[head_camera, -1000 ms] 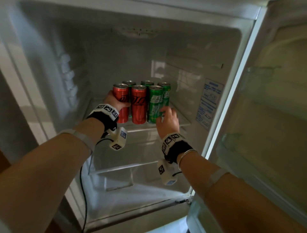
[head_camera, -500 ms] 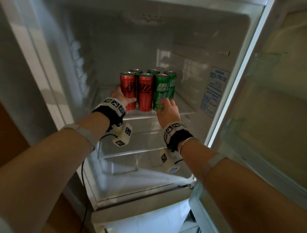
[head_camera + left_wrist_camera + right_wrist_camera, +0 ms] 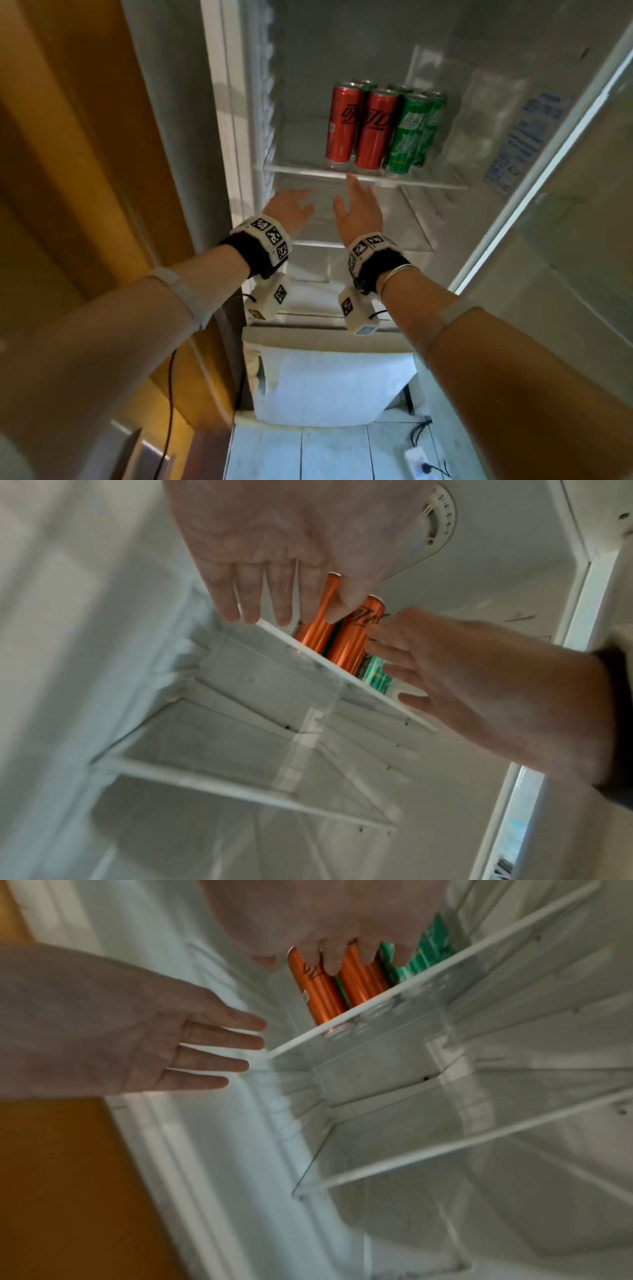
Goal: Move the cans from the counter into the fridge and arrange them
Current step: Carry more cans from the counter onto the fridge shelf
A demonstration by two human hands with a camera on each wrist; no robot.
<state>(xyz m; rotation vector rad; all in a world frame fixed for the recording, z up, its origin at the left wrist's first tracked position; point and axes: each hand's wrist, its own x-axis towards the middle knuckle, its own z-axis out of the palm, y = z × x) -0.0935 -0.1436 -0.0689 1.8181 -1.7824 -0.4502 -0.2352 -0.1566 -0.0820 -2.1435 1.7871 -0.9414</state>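
Observation:
Two red cans [image 3: 359, 126] and two green cans [image 3: 412, 133] stand in a tight front row on the glass shelf [image 3: 294, 169] inside the fridge, with more can tops showing behind them. Both hands hang just below and in front of the shelf edge, empty. My left hand [image 3: 289, 210] has its fingers straight and spread; they show in the left wrist view [image 3: 253, 593] in front of the red cans [image 3: 329, 631]. My right hand [image 3: 358, 209] is also flat and open, its fingertips near the shelf lip. The right wrist view shows the red cans [image 3: 342, 988] above that lip.
A lower glass shelf [image 3: 376, 245] and a clear drawer sit beneath. The fridge door [image 3: 565, 240] stands open on the right. An orange-brown wooden panel [image 3: 85, 171] flanks the fridge on the left. A power strip [image 3: 419, 460] lies on the tiled floor.
Both hands have let go of the cans and pulled back and down below the shelf edge. The head view has swung down and left, showing the floor.

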